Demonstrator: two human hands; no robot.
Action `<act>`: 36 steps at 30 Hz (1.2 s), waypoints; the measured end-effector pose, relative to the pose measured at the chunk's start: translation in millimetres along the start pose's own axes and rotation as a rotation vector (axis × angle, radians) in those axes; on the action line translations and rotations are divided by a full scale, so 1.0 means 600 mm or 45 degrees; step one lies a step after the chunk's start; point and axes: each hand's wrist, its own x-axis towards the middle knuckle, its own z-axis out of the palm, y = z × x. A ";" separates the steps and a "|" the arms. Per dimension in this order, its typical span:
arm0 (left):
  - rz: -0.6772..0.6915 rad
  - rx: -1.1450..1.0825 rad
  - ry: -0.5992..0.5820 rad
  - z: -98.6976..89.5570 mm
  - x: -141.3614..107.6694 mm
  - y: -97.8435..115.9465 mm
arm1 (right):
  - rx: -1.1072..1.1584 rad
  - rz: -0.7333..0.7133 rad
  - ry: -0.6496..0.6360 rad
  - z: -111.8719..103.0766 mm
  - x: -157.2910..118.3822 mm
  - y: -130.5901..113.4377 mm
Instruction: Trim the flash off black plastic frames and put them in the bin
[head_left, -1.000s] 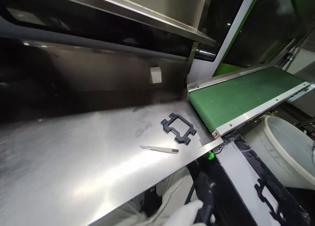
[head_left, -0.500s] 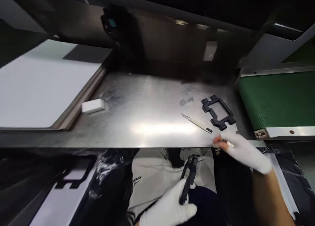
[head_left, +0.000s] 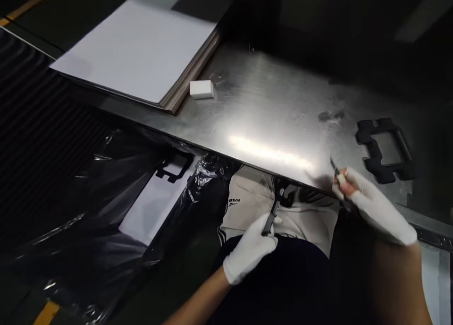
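Black, slim and seen nearly edge-on, the frame (head_left: 271, 219) clasped in your left hand (head_left: 252, 247) slants before your pale shorts (head_left: 252, 192), while your right hand (head_left: 361, 192) grips a dark-bladed knife (head_left: 333, 165) near the metal table (head_left: 279, 112).

**Work Area Surroundings**

The metal table (head_left: 279, 103) is reflective. A bright streak of reflected light (head_left: 271, 152) runs near its front edge. Toward the rear edge, the background (head_left: 336, 27) is dark. Beyond the left end, a yellow stripe (head_left: 33, 3) marks the dark green floor (head_left: 85, 18); a second stripe (head_left: 47, 313) lies well apart from the front edge.
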 end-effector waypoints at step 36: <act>0.125 0.236 0.069 0.047 0.011 -0.001 | 0.448 0.407 -0.049 0.294 -0.142 -0.044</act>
